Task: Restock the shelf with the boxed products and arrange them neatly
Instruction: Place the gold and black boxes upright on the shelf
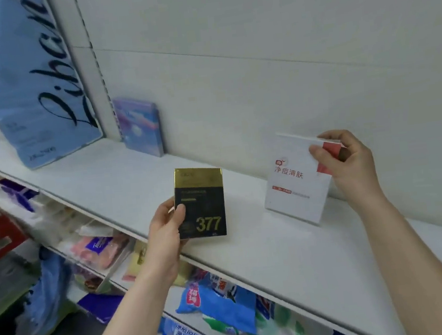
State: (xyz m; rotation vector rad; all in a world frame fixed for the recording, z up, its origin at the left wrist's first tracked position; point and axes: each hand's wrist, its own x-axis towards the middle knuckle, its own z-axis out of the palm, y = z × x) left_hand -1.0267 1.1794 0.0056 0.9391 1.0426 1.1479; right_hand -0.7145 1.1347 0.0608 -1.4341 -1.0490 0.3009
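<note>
Shop, white shelf (pixel 123 183), packaged goods (pixel 218 308) below

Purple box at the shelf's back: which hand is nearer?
Left. The left hand, holding the black box, is in front and right of the purple box; the right hand, gripping the white box, is farther right.

even cool light, soft shadows; edges blurred, wide-angle bend; centre sharp.

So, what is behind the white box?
Only the white back panel shows behind the white box, which the right hand pinches. The shelf directly behind it is covered.
</note>
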